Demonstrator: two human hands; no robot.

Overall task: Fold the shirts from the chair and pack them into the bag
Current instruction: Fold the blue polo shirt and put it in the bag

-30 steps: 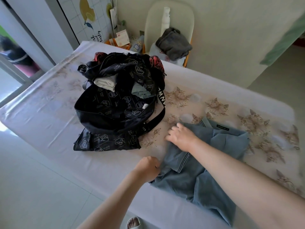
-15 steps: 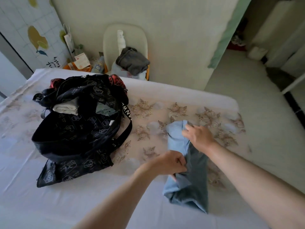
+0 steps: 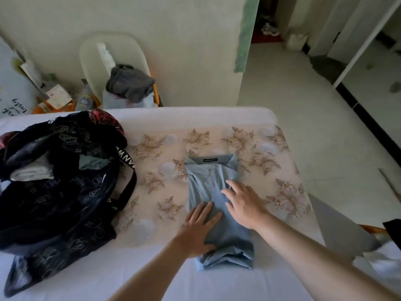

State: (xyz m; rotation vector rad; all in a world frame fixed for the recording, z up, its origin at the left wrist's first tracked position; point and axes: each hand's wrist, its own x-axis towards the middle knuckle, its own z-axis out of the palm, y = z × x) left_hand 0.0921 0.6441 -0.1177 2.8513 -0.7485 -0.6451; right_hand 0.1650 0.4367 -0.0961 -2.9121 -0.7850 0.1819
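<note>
A light blue polo shirt (image 3: 208,181) lies folded into a narrow strip on the flowered bed cover (image 3: 152,148), collar pointing away from me. My left hand (image 3: 198,229) presses flat on its lower left part with straight fingers. My right hand (image 3: 243,203) rests flat on the shirt's right middle, fingers spread. The black patterned bag (image 3: 60,203) stands open at the left with folded white and pale green clothes inside. A cream chair (image 3: 115,59) behind the bed holds a crumpled grey garment (image 3: 130,83) on a pale one.
Boxes and paper bags (image 3: 56,98) crowd the floor left of the chair by the wall. The bag's black strap (image 3: 128,183) trails toward the shirt. Tiled floor (image 3: 303,118) and a doorway lie to the right beyond the bed's edge.
The shirt's sides have been folded in and it now lies flat as a strip. My left hand let go of the cloth and both hands now lie flat on it. The view swung right.
</note>
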